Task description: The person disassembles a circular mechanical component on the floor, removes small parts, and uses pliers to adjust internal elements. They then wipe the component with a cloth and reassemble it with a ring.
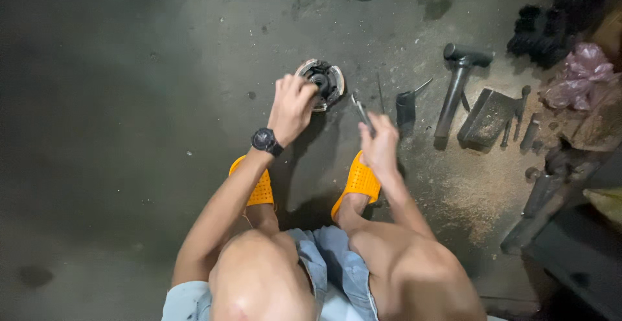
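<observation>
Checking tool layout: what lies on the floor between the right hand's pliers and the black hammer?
In the head view, a dark short-handled tool lies between the pliers and hammer.

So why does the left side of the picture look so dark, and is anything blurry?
Head view: light falls mostly right and centre, the floor fading to shadow at left; the wide lens bends the edges; the left hand on the round metal part and the right hand look slightly soft.

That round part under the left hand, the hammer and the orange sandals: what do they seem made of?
The round part looks like metal: a bright, worn rim around a dark greasy centre. The hammer seems dull dark metal throughout, handle included, though grime may hide it. The sandals look like moulded rubber or plastic, matte orange with perforations.
</observation>
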